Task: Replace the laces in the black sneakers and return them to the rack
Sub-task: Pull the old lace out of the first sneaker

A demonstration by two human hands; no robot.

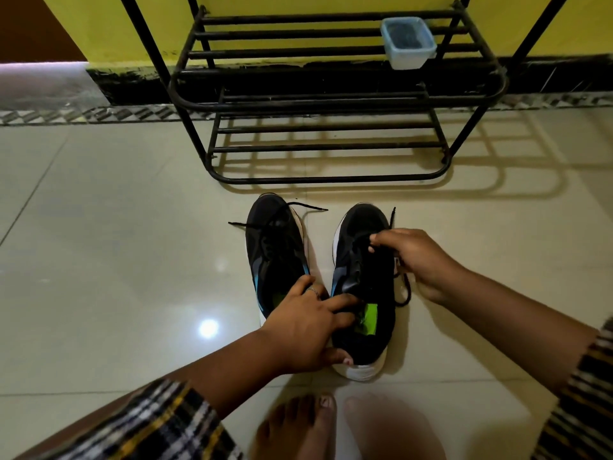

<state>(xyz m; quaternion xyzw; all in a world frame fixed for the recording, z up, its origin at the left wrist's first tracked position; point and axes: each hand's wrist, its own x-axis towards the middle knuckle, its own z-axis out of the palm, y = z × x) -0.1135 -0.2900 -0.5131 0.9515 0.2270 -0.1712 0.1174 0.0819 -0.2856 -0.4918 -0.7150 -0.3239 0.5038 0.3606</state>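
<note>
Sneakers: two black, side by side on the tiled floor (pixel 99 227), just before the rack (pixel 331 104).
Axis: both run lengthwise toward the rack, toes to it, heels to the person.
Left sneaker (pixel 273 247): lace loose, its ends splayed out near the toe.
Right sneaker (pixel 363 280): white sole, green insole showing.
Left hand (pixel 305 330): grips the right sneaker's collar, fingers inside, thumb at the heel.
Right hand (pixel 414 260): pinches the black lace (pixel 403 293) over the right sneaker.
Rack shelf: a lidded plastic box (pixel 408 43).
</note>
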